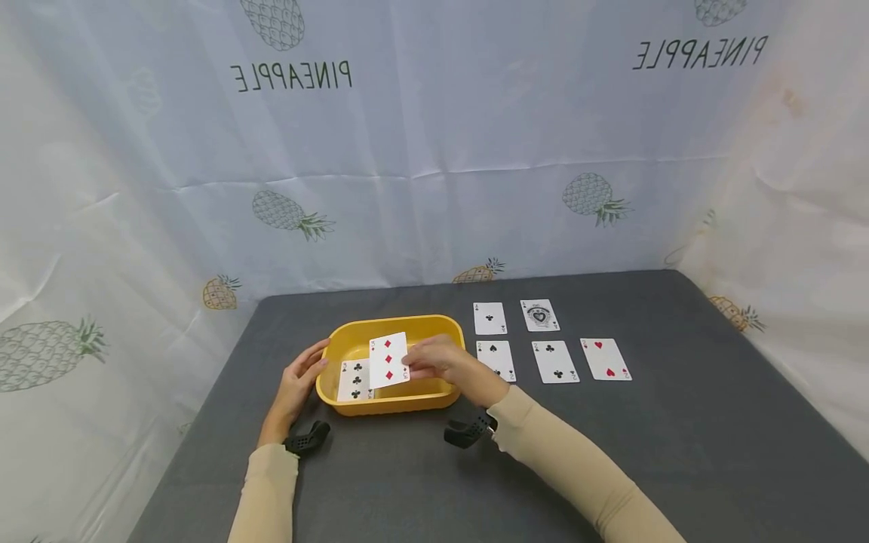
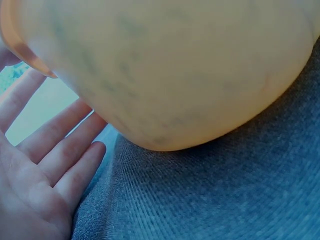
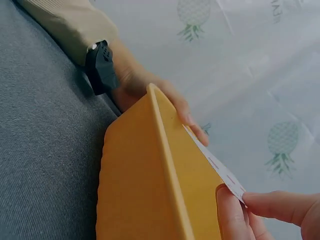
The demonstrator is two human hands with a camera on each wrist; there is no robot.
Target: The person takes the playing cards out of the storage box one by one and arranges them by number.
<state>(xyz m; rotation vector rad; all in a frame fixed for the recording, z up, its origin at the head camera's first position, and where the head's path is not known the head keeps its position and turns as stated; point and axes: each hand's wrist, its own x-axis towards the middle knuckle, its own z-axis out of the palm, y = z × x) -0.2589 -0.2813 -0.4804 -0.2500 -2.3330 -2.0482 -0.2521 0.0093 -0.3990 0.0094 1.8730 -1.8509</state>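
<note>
Curtain (image 1: 441, 113) past the back edge of the table (image 1: 679, 452) says PINEAPPLE (image 1: 292, 76) twice, mirrored. Diamond card (image 1: 387, 362) reads 3, heart card (image 1: 606, 359) 2.

The near tabletop (image 1: 380, 483) leaves passage between the sleeves (image 1: 265, 486). A yellow tray (image 1: 394, 408) blocks low reach; a curtain (image 1: 434, 226) closes the far side.

Dark grey desk (image 1: 679, 452) had a cloth-like weave. Pale creased curtain (image 1: 421, 113) hung behind its far edge and beside its left and right edges. Orange pineapple prints (image 1: 220, 292) showed near the far-left corner, middle of the far edge, far-right corner. Green pineapple prints (image 1: 278, 210) and mirrored "PINEAPPLE" lettering (image 1: 292, 76) sat above the far edge.
</note>
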